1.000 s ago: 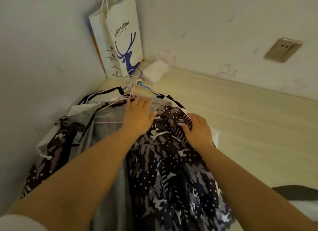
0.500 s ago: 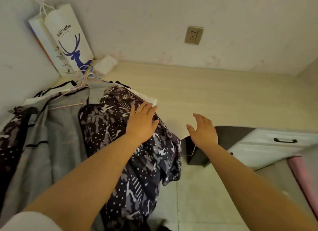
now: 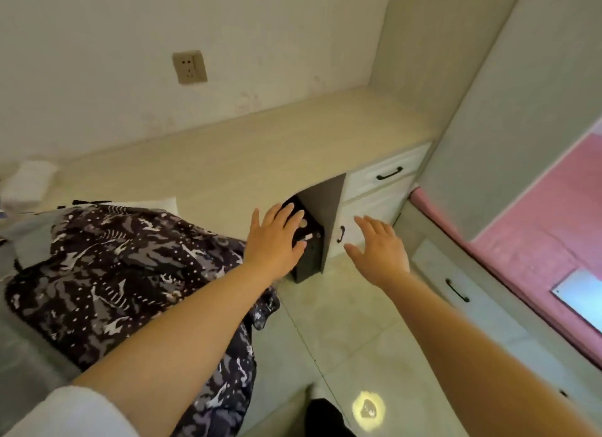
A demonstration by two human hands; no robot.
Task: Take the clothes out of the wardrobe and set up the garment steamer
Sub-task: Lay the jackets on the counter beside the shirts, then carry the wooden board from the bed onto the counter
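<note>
A dark patterned garment (image 3: 123, 273) lies spread over the left end of the pale wooden desk (image 3: 260, 150) and hangs over its front edge, with a grey garment (image 3: 19, 241) under it at the far left. My left hand (image 3: 277, 241) hovers open just past the garment's right edge, in front of a black box-like object (image 3: 309, 254) standing under the desk. My right hand (image 3: 379, 251) is open in the air before the white drawers (image 3: 384, 182), holding nothing. No garment steamer is recognisable in view.
A wall socket (image 3: 190, 67) sits above the desk. A white folded item (image 3: 27, 184) lies at the desk's back left. A low cabinet with black handles (image 3: 456, 290) and a pink bed (image 3: 537, 241) stand to the right. Tiled floor (image 3: 325, 332) lies below.
Both hands have come off the patterned garment and moved right, beyond its edge. The view has swung right, so the paper bags and hangers have left the frame.
</note>
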